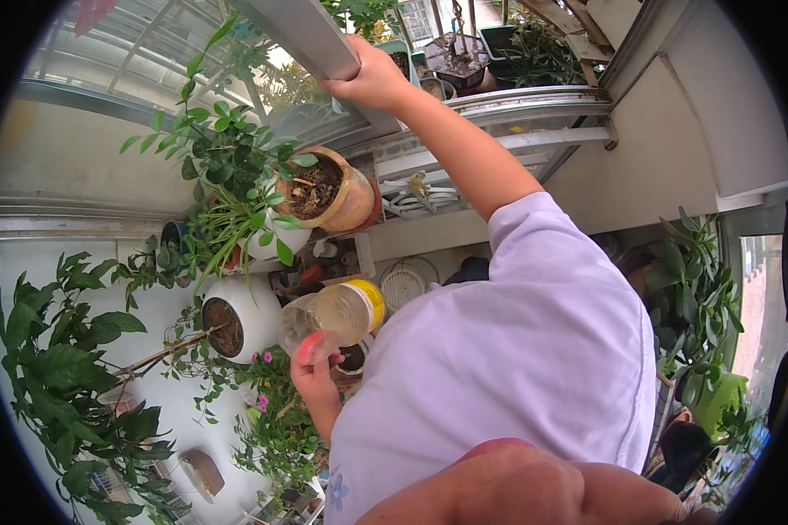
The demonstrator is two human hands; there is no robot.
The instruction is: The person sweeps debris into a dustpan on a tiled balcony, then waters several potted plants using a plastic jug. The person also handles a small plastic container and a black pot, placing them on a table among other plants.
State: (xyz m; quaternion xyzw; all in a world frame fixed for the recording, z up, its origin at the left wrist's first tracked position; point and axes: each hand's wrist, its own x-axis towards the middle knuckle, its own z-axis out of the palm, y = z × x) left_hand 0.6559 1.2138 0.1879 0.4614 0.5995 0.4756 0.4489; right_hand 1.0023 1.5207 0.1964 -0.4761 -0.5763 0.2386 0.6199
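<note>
My right hand [374, 75] grips the end of a grey metal window frame [308, 39], its thumb on the near side and fingers wrapped over the far edge. My left hand [316, 384] holds a clear plastic bottle [322, 315] by a red part near its top; whether that is a cap or a handle I cannot tell. The bottle lies tilted, has a yellow label [369, 303] and looks to contain pale liquid. Beyond it stands a clay pot [348, 200] with dark soil and a leafy plant [230, 144].
A white round pot [259, 321] with a woody stem stands left of the bottle. Large leaves [59, 367] spread at far left, pink flowers [262, 401] below. Outside the window are a hexagonal pot [456, 59] and other planters. A metal sliding track [525, 98] runs under my right arm.
</note>
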